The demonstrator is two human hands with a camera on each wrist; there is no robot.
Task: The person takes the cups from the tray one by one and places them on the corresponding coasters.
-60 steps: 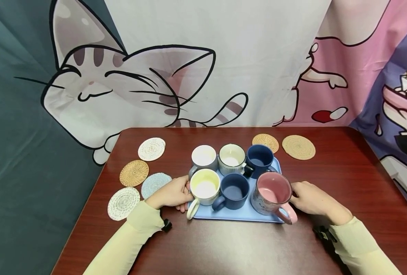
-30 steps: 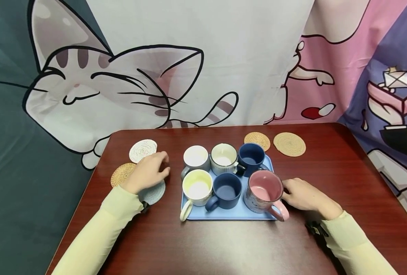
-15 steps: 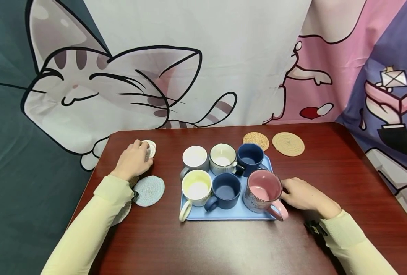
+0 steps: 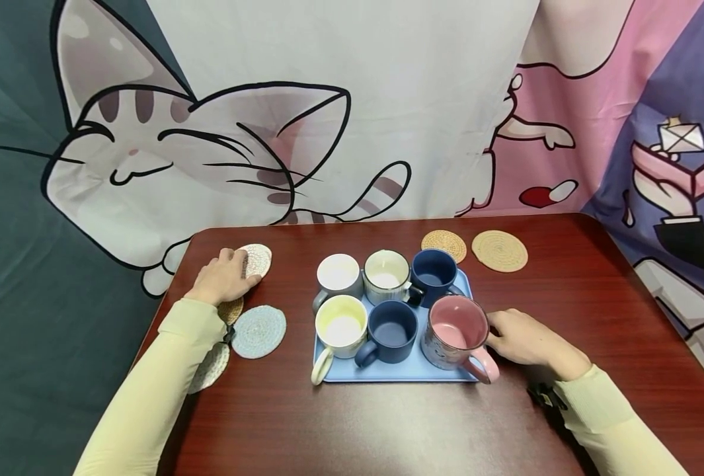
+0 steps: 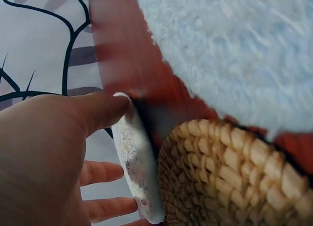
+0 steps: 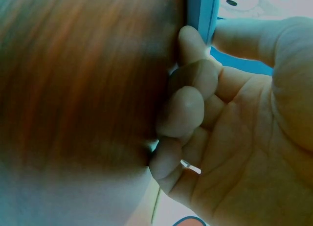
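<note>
At the back left of the table, my left hand (image 4: 221,276) reaches over a white round woven coaster (image 4: 259,261). In the left wrist view the thumb touches one end of that coaster, and the other fingers stretch fairly straight along it. My right hand (image 4: 524,338) grips the right edge of a light blue tray (image 4: 399,375), thumb above and curled fingers at the side in the right wrist view. Two rows of mugs stand on the tray; a pink mug (image 4: 459,327) is nearest the right hand.
Under the left wrist lies a tan coaster (image 4: 231,309), partly hidden. A pale blue coaster (image 4: 259,332) and another white coaster (image 4: 211,367) are close by. Two tan coasters, one smaller (image 4: 443,244) and one larger (image 4: 500,251), lie behind the tray. A printed cloth hangs behind the table.
My left hand has let go of the tray's left end and moved left and back to the far white coaster. My right hand stays on the tray edge.
</note>
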